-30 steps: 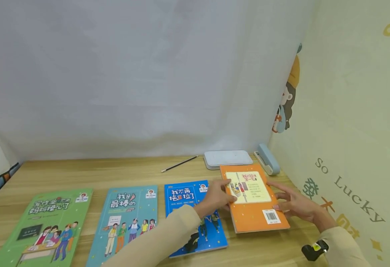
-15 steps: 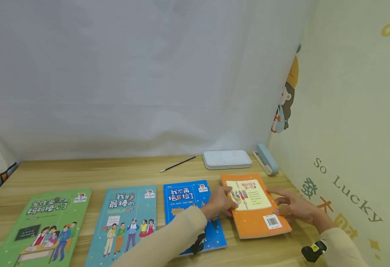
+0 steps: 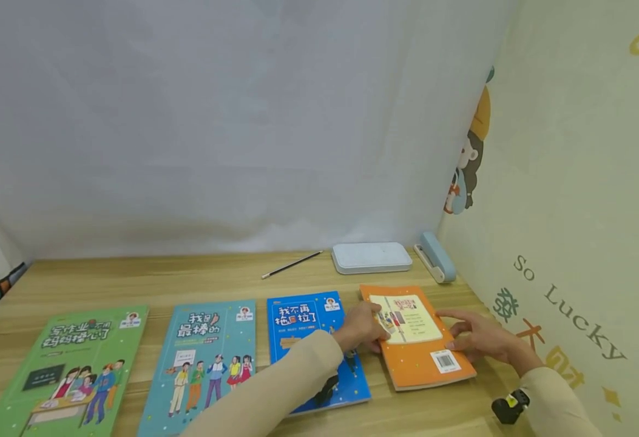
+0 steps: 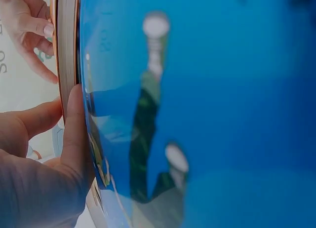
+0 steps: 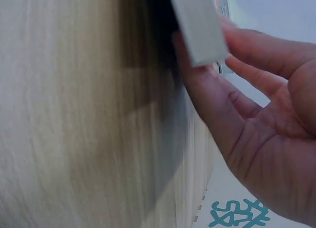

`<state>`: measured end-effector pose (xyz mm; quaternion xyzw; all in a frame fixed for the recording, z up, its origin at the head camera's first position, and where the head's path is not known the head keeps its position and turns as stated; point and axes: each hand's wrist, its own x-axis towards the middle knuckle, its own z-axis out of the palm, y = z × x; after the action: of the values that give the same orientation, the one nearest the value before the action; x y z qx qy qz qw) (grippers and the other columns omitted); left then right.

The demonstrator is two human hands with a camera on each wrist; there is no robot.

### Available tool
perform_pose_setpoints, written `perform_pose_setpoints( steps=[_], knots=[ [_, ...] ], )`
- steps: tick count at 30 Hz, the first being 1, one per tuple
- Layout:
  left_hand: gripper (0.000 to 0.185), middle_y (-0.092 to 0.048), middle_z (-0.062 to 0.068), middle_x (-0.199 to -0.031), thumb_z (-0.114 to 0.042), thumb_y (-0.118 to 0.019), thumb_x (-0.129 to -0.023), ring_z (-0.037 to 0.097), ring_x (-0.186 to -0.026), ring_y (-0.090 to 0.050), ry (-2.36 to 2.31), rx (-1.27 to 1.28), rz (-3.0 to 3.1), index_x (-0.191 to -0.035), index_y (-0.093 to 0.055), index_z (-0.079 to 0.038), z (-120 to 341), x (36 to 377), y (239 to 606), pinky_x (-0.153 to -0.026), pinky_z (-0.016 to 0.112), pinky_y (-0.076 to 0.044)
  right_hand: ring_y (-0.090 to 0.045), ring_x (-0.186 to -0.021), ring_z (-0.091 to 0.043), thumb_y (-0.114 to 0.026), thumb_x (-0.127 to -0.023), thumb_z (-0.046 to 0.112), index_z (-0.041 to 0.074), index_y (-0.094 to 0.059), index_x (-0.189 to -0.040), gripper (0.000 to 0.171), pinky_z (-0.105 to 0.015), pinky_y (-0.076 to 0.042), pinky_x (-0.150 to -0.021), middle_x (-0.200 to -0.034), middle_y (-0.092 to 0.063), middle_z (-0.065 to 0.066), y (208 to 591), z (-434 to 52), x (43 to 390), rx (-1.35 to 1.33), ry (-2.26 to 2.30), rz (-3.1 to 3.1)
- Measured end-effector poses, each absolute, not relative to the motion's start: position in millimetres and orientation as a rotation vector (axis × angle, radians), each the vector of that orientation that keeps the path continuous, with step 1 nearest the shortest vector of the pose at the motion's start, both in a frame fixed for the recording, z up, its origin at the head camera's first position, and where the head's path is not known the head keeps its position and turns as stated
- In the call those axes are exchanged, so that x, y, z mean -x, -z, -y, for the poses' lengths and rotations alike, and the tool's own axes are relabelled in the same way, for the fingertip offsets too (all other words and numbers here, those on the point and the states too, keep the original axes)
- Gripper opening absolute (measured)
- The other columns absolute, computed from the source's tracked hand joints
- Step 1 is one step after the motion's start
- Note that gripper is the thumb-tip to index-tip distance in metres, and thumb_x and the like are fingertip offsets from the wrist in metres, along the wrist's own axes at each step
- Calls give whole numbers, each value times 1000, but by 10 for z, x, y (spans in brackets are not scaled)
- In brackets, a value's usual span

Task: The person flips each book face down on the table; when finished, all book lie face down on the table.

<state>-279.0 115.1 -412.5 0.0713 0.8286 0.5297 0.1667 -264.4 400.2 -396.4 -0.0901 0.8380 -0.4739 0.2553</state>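
A: We see the orange paperback book (image 3: 414, 337), back cover with barcode facing up, lying flat on the pale wooden surface (image 3: 188, 279) between our two hands. A second ago its far edge reached nearly to the flat white rectangular case (image 3: 372, 257) beyond our fingers; now a clear strip of bare wood separates them, so we have drawn the book toward us.

B: And how do our hands sit on it?

A: Our left hand (image 3: 364, 328) is at the book's left edge; in the left wrist view the thumb lies flat against the page block, with another finger beside it on the far side of that edge, so we read this as a light pinch of the edge. Our right hand (image 3: 480, 340) lies with fingers spread and nearly straight, the fingertips (image 5: 197, 72) touching the book's right edge and corner: an open hand steadying, not grasping.

B: What does the shift mean for the work?

A: We judge that the orange book is being lined up with the blue illustrated paperback (image 3: 314, 349) under our left forearm, and with the teal illustrated paperback (image 3: 204, 364) and green illustrated paperback (image 3: 73, 370) farther out to the left. Its near edge is skewed, so the row looks not yet squared.
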Motion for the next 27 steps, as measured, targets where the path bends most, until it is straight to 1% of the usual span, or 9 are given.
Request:
perform_pose_setpoints(
  steps=[4,6,14,21,27],
  knots=[
    [66,-64,23,-115,2,-81,-79,22,-55,-70,-1451,-214,-2409,-140,-56,-2,-1166,2796,4113,-47,25,-55,-66,-87,-22,-69,-88,4,-5,-27,-153,78,-33,-58,-65,-107,-64,-17,3953,-3960,2655,222,1207,-2363],
    [65,-63,23,-120,2,-81,-79,21,-54,-69,-1421,-211,-2432,-139,-57,-2,-1176,2800,4109,-47,24,-55,-65,-86,-22,-69,-87,4,-6,-27,-153,79,-32,-57,-64,-106,-64,-18,3937,-3938,2659,217,1181,-2387],
    [66,-64,21,-118,-1,-80,-81,19,-53,-67,-1369,-184,-2444,-141,-56,-5,-1209,2828,4085,-48,24,-55,-66,-86,-23,-75,-84,3,-7,-24,-152,85,-39,-60,-72,-104,-61,-21,3874,-3873,2644,122,1102,-2500],
    [65,-63,23,-120,-2,-82,-80,19,-53,-68,-1344,-178,-2477,-139,-58,-6,-1222,2802,4084,-45,22,-53,-66,-84,-21,-77,-85,9,-9,-32,-149,80,-36,-58,-69,-99,-66,-17,3891,-3875,2652,90,1021,-2559],
    [64,-64,23,-116,-3,-83,-79,19,-53,-69,-1332,-189,-2477,-138,-59,-6,-1230,2794,4106,-45,22,-53,-68,-86,-23,-74,-87,6,-14,-33,-145,74,-39,-61,-72,-103,-65,-21,3894,-3886,2623,78,1073,-2525]
  ],
)
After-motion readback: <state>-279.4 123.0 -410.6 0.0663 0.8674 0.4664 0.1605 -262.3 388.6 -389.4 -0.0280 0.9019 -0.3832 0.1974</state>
